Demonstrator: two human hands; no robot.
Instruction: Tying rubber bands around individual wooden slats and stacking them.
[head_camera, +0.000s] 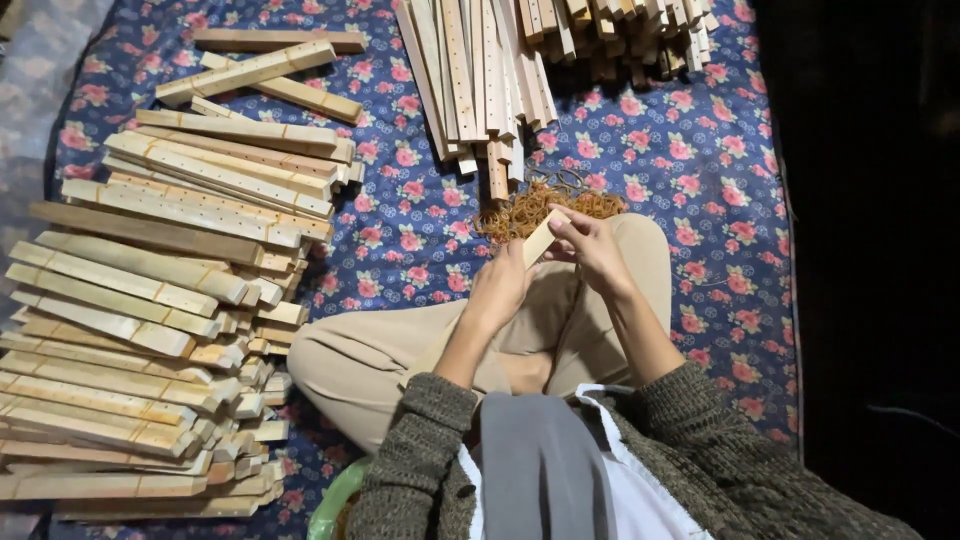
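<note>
One short wooden slat (541, 238) sits between our two hands, above our crossed legs (400, 350). Our left hand (497, 285) closes its fingers around the lower end; our right hand (592, 245) pinches the upper end. Its long axis runs diagonally, lower left to upper right. We judge it light, stiff and dry, best held by its ends. Just beyond lies a heap of tan rubber bands (530, 205) on the flowered blue cloth (700, 170). Stacks of bundled slats (150, 330) fill our left; loose slats (480, 80) lie ahead.
</note>
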